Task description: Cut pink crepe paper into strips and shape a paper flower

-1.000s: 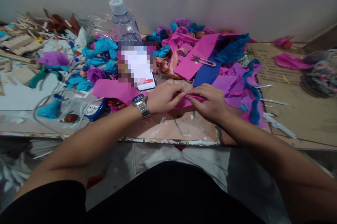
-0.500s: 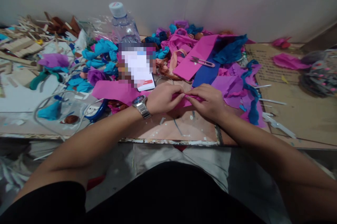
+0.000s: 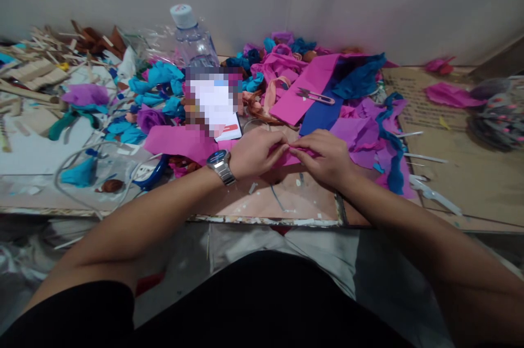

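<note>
Both hands on one piece of pink paper (image 3: 284, 161), low over the near part of the table (image 3: 262, 201). Left hand (image 3: 256, 154): grip pinched, thumb against fingers, paper between them. Right hand (image 3: 327, 157): same, thumb and fingertips closed on the paper, almost touching the left's fingertips. Paper looks gathered at the pinch; some of it hangs just below the fingers. Exact fold is hidden by the fingers.

Left wrist wears a metal-band watch (image 3: 221, 164). A pink strip (image 3: 178, 143) lies just beyond that wrist (can't tell if it's the same piece as the one in hand).

Phone (image 3: 231, 132) sits beyond the left hand, mostly pixelated. Clear bottle (image 3: 196, 45) with a white cap stands behind it. Beyond the right hand: pink sheet (image 3: 301, 89) with thread snips (image 3: 317, 96) on it, blue sheet (image 3: 321, 118) next to that, purple paper (image 3: 356, 132) near the right wrist.

Far left: wood pieces (image 3: 36, 72) in a heap, green-handled tool (image 3: 61, 125) near them. Right side: cardboard (image 3: 470, 173) with printed text.
</note>
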`<state>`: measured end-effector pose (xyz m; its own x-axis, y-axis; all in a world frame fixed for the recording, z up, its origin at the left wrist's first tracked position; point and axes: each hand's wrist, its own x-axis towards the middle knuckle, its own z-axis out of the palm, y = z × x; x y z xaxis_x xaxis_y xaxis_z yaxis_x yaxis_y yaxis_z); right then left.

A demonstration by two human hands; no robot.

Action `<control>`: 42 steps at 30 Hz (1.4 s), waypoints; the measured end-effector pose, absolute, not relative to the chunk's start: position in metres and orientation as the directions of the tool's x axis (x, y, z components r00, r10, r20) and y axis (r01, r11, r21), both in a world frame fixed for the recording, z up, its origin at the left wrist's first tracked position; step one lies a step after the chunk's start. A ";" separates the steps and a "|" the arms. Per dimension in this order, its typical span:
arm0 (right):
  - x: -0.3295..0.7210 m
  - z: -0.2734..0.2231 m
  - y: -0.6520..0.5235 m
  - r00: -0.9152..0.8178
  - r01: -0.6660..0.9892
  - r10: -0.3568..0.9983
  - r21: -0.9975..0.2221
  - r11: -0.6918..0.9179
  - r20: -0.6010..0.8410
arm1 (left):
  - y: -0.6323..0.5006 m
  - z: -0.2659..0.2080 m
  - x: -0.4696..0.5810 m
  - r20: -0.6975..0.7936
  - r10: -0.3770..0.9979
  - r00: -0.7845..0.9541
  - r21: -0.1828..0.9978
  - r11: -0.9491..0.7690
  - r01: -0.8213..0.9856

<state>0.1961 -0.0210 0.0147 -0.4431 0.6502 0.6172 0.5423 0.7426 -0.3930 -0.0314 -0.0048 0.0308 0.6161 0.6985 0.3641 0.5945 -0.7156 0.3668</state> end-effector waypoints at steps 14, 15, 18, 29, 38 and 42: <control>0.193 0.020 -0.026 -0.388 0.535 0.673 -0.441 0.721 0.630 | -0.006 0.027 -0.030 0.450 0.656 0.606 0.350 -0.754 0.556; 0.193 0.020 -0.026 -0.382 0.525 0.672 -0.449 0.723 0.634 | -0.006 0.026 -0.030 0.453 0.654 0.606 0.354 -0.756 0.551; 0.193 0.019 -0.026 -0.366 0.512 0.675 -0.467 0.721 0.640 | -0.005 0.026 -0.030 0.459 0.650 0.606 0.357 -0.759 0.544; 0.191 0.021 -0.027 -0.348 0.493 0.703 -0.517 0.700 0.620 | -0.005 0.029 -0.032 0.485 0.588 0.648 0.214 -0.798 0.563; 0.192 0.018 -0.025 -0.354 0.484 0.707 -0.526 0.699 0.613 | -0.004 0.026 -0.032 0.500 0.556 0.664 0.157 -0.812 0.563; 0.190 0.019 -0.024 -0.354 0.450 0.702 -0.545 0.707 0.618 | -0.005 0.027 -0.031 0.493 0.568 0.659 0.129 -0.796 0.591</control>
